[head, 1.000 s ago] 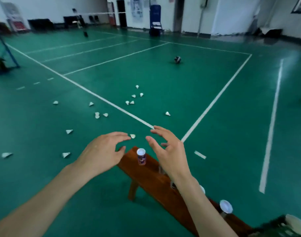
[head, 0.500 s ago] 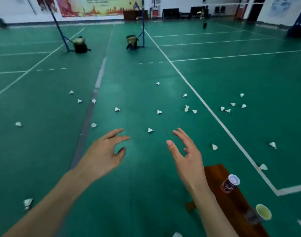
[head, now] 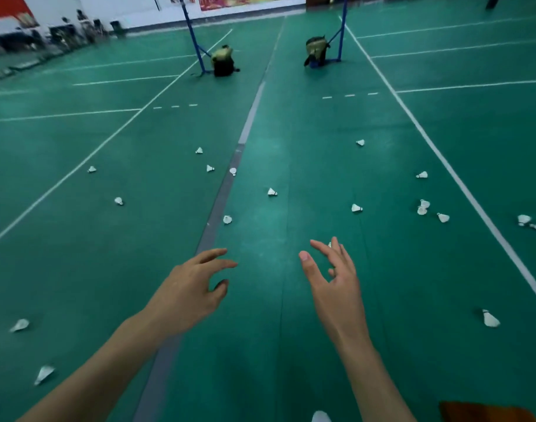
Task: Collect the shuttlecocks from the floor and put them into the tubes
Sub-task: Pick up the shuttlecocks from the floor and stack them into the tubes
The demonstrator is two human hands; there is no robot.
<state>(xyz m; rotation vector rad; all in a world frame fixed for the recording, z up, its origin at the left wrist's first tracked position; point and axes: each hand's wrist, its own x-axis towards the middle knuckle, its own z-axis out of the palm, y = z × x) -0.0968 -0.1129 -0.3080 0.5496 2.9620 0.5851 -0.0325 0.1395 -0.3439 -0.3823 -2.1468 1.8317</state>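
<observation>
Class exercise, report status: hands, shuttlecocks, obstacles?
Left hand, right hand both open, empty. Shuttlecocks scattered across floor, none collected. No tubes in view; path ahead unobstructed.

Green sports floor [head: 321, 166] marked with white court lines [head: 443, 159]. Two blue net posts [head: 191, 35] stand ahead, a bag [head: 222, 60] beside each. White far wall [head: 108, 7] carries banners.

Quantity on floor: about 20 shuttlecocks [head: 272, 192]. Upper centre of frame: 2 bags [head: 222, 60]; 2 blue net posts [head: 193, 38].
</observation>
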